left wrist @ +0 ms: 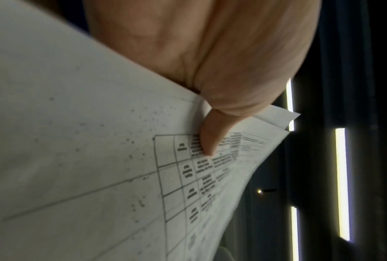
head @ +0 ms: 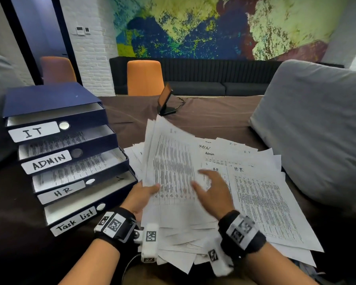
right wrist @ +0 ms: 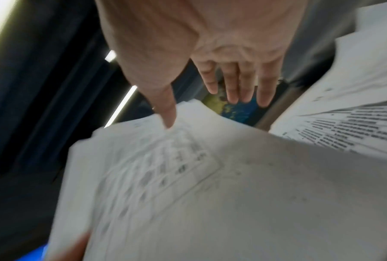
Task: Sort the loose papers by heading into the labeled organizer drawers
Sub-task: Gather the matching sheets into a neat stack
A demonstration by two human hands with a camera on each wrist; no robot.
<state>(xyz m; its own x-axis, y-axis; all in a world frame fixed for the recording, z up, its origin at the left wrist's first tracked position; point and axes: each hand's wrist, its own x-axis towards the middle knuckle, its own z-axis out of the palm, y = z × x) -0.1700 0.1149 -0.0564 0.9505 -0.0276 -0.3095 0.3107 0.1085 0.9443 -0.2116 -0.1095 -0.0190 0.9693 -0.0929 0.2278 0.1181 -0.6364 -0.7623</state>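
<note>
Navy organizer (head: 49, 103) at the table's left edge stacks four part-open drawers labeled IT, ADMIN, HR and Task List. Just right of it, the left hand (head: 141, 195) pinches a lifted sheaf of papers (head: 169, 161), thumb on top; the left wrist view alone shows that thumb (left wrist: 210, 137) pressing the printed table. The right hand (head: 212, 190) hovers spread, holding nothing, over the loose papers (head: 261, 192). Bare brown tabletop (head: 214, 112) lies beyond.
</note>
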